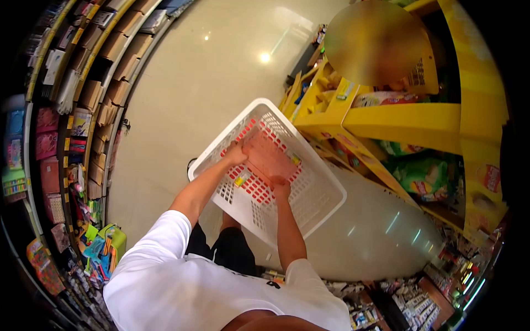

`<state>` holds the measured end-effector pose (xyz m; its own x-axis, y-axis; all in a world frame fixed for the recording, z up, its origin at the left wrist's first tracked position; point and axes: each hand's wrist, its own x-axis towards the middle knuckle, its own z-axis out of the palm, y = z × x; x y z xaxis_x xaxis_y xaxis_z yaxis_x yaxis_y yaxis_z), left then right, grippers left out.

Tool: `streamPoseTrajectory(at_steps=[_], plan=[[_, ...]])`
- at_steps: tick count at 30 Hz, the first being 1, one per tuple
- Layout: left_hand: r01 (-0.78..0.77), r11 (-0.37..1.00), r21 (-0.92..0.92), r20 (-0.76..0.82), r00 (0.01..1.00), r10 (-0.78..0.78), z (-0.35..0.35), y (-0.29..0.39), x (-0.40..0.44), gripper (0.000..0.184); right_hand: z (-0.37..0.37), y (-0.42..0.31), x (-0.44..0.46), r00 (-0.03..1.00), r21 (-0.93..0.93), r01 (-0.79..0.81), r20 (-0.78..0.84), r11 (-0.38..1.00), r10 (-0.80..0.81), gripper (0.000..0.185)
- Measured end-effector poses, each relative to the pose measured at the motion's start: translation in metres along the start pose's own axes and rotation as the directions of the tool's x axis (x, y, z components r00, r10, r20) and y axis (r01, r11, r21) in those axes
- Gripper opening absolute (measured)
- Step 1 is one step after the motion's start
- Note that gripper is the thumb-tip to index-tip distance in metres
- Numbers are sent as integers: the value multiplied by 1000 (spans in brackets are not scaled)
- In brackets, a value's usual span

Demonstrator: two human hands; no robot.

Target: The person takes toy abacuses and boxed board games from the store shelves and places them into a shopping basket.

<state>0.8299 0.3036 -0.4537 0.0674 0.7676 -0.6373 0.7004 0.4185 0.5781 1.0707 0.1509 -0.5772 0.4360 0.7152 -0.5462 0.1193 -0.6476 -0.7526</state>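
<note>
A flat pink rectangular item [270, 154], its exact kind unclear, is held over the inside of a white plastic basket [323, 179]. My left hand [236, 154] grips its left edge, fingers partly out of sight. At its lower right corner, my right hand [280, 187] is closed on it too. The basket has slotted walls, and red shows through the slots of its bottom. A small yellow piece [239, 181] lies in the basket below the pink item, with another small yellow piece [296, 160] by its right edge.
Curved shelves of stationery and boxes [116, 41] line the left side. A yellow display stand [403, 124] with packaged goods rises close on the right. Shiny tiled floor [176, 88] runs between them. More shelved goods [419, 303] stand at the lower right.
</note>
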Motion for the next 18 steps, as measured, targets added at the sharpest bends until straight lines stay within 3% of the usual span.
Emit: streamPoseTrajectory(at_steps=[3,6,9,11,12,14,17,18], plan=[[-18,1000,-14,-62,998,17,5,1,2,78,1,12,4,999,39,-13,33,999,12,20],[24,999,-21,-21,999,-24,11,-1,5,80,-2,-3,-5,997,98,-71,24,993,69,21],[-80,995,57,-83,993,85,21,-10,9,80,-9,-24,-16,992,110,-129,30,986,126,21],[-32,998,-47,37,999,34,9,0,-1,78,-10,-39,-20,988,99,-154,39,983,150,22],[-34,998,-49,22,999,36,12,-6,3,78,-12,-48,-26,980,197,-195,85,961,182,21],[-230,963,142,29,973,228,20,-26,13,73,-15,-52,-32,970,291,-231,143,928,196,21],[-242,940,241,-152,947,283,4,6,-26,60,-27,-55,-39,979,302,-102,200,948,41,24],[-385,921,64,-146,909,390,-11,20,-39,43,-30,-60,-44,996,115,-63,64,991,56,30]])
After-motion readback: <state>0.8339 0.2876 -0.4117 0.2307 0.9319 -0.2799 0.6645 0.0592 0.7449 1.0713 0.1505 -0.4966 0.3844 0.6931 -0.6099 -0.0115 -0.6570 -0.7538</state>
